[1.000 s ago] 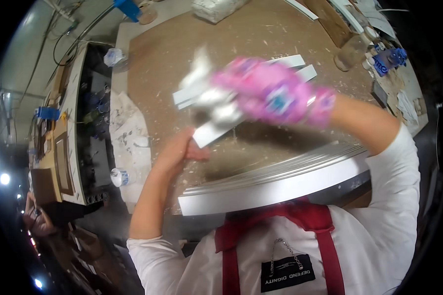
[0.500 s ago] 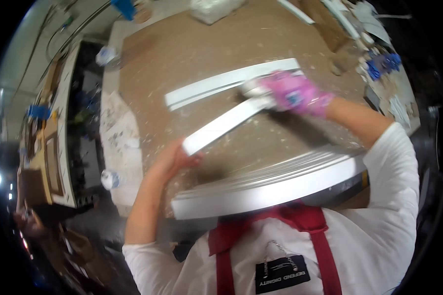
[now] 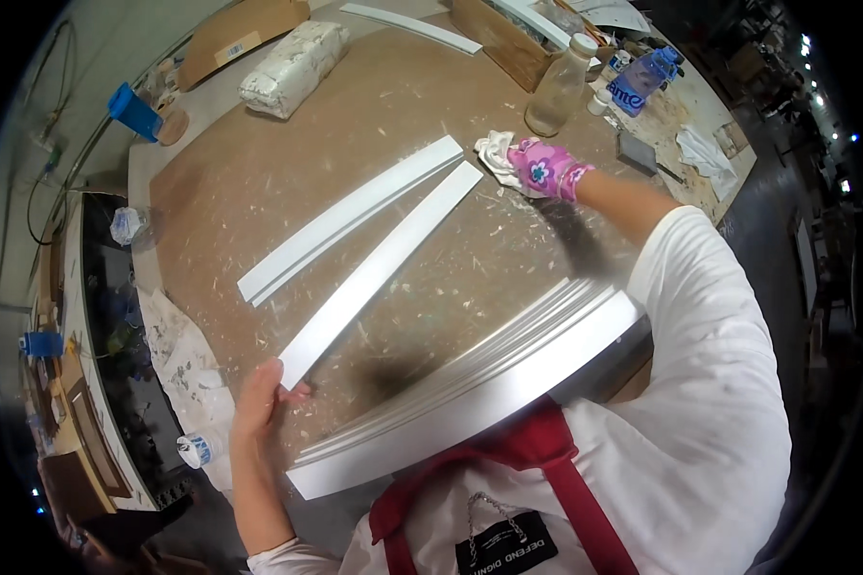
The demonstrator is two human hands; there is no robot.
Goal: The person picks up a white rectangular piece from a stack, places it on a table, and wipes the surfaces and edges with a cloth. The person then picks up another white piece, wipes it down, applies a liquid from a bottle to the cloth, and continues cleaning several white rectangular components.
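Observation:
My bare left hand (image 3: pixel 262 398) grips the near end of a flat white strip (image 3: pixel 384 273), which slants away over the brown worktable (image 3: pixel 518 249). My right hand (image 3: pixel 545 172), in a pink flowered glove, is closed on a crumpled white rag (image 3: pixel 499 158), just past the strip's far end and apart from it. A second white strip (image 3: pixel 355 216) with a grooved edge lies beyond the held one. Close to my body, a stack of similar white strips (image 3: pixel 479 412) rests along the table's near edge.
A glass bottle (image 3: pixel 558 88), a blue-labelled plastic bottle (image 3: pixel 642 80) and a grey block (image 3: pixel 636 151) stand at the far right. Farther back are a white wrapped bundle (image 3: pixel 295 69), another white strip (image 3: pixel 412 27) and a cardboard piece (image 3: pixel 235 43). A stained cloth (image 3: pixel 187 355) covers the left edge.
My right hand and rag have moved off the strip, beyond its far end. The left hand still holds the near end. The whole view has turned, bringing the bottles into clearer sight.

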